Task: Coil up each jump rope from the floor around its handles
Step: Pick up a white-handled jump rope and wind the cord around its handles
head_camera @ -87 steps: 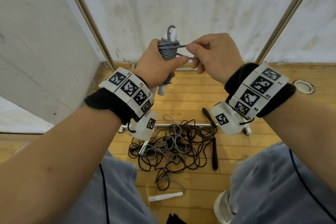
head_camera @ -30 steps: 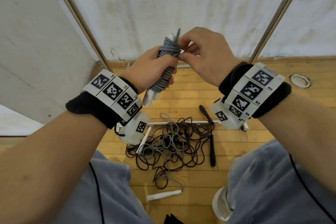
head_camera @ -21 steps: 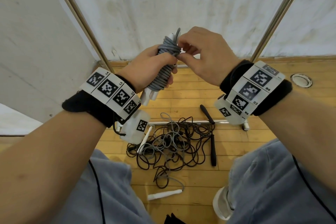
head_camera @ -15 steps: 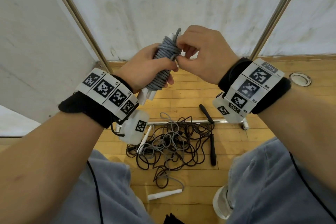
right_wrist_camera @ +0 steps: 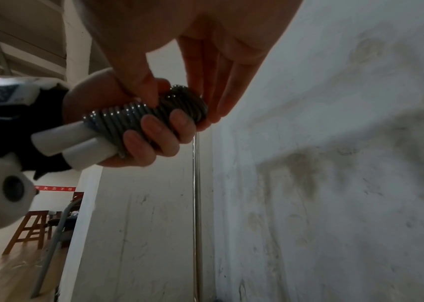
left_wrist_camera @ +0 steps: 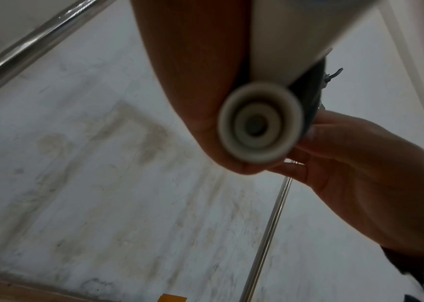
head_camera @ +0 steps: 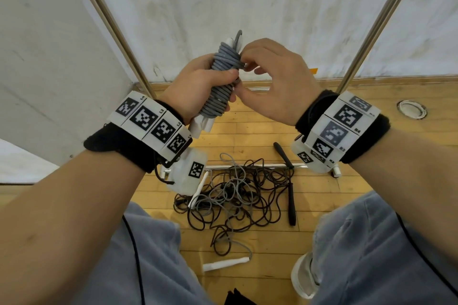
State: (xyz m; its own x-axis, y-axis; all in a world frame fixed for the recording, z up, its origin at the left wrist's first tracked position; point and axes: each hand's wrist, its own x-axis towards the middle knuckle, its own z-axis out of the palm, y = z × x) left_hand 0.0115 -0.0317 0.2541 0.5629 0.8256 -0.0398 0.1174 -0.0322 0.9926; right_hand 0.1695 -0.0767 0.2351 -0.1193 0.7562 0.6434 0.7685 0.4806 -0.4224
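Observation:
A grey jump rope (head_camera: 220, 82) is wound in tight turns around its two white handles (head_camera: 202, 126). My left hand (head_camera: 198, 82) grips this bundle, tilted, in front of the wall. A short loop of rope (head_camera: 239, 37) sticks out at the top. My right hand (head_camera: 272, 82) pinches the upper turns between thumb and fingertips. The right wrist view shows the coil (right_wrist_camera: 138, 116), the handle ends (right_wrist_camera: 76, 143) and my left fingers (right_wrist_camera: 154, 139) curled round it. A handle's end cap (left_wrist_camera: 257, 122) fills the left wrist view.
On the wooden floor below lies a tangle of black and grey ropes (head_camera: 238, 195) with black handles (head_camera: 291, 203) and a loose white handle (head_camera: 225, 264). A metal bar (head_camera: 247, 166) runs behind the tangle. Slanted metal poles (head_camera: 111, 22) stand against the wall. My knees frame the pile.
My right hand, which had been pulling the rope end taut to the right, has moved in to the top of the coil. The bundle now tilts more, held slightly lower.

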